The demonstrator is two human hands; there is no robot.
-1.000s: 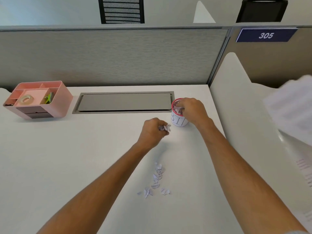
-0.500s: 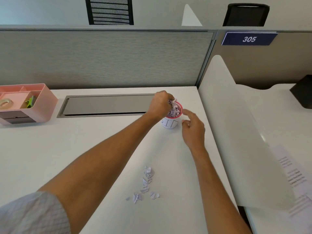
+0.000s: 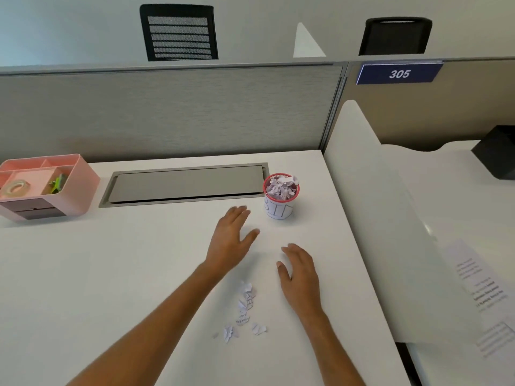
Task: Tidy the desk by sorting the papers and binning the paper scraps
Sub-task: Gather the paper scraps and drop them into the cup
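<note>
Both hands hover empty, fingers spread: left hand [image 3: 231, 240], right hand [image 3: 299, 274]. The paper scraps [image 3: 243, 310] lie on the table [image 3: 83, 274] at six o'clock, strung near-to-far, about equally close to both. The bin cup [image 3: 281, 196] stands brimful at twelve o'clock.

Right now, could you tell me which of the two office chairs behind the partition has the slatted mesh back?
The left chair: its back shows pale horizontal mesh bands, while the right chair looks solid black.

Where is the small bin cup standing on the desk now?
In the head view, the bin cup stands upright right of centre on the white desk, at the right end of the grey cable tray lid, beyond the left hand.
</note>
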